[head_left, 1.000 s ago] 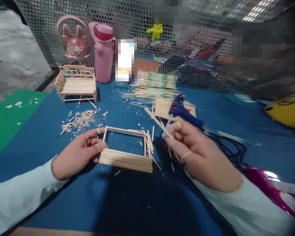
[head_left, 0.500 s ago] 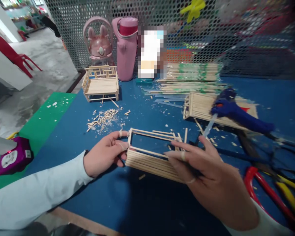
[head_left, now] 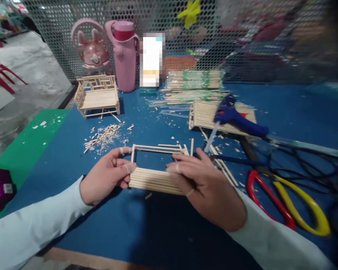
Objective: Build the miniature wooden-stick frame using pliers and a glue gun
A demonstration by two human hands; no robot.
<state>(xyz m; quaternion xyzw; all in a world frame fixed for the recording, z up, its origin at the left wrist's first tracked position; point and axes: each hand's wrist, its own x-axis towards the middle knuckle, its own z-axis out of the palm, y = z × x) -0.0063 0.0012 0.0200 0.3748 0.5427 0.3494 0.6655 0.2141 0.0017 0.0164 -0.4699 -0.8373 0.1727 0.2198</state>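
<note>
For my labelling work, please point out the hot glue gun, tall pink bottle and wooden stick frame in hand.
Hot glue gun (head_left: 239, 120), head view: blue body.
Tall pink bottle (head_left: 124, 65), head view: its side.
Wooden stick frame (head_left: 154, 180), head view: row of sticks in front.

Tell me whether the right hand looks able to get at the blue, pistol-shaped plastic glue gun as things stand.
Likely yes: the right hand is at the rectangular pale wooden-stick frame, and the glue gun lies beyond the hand with its handle uncovered.

The table (head_left: 109, 234) was blue. A tiny bench (head_left: 100, 99), a pink bottle (head_left: 124, 69) and a heap of bits (head_left: 105, 134) sat on it. Sticks (head_left: 191, 93), scissors (head_left: 278, 208) and black cords (head_left: 291, 148) lay there too.
</note>
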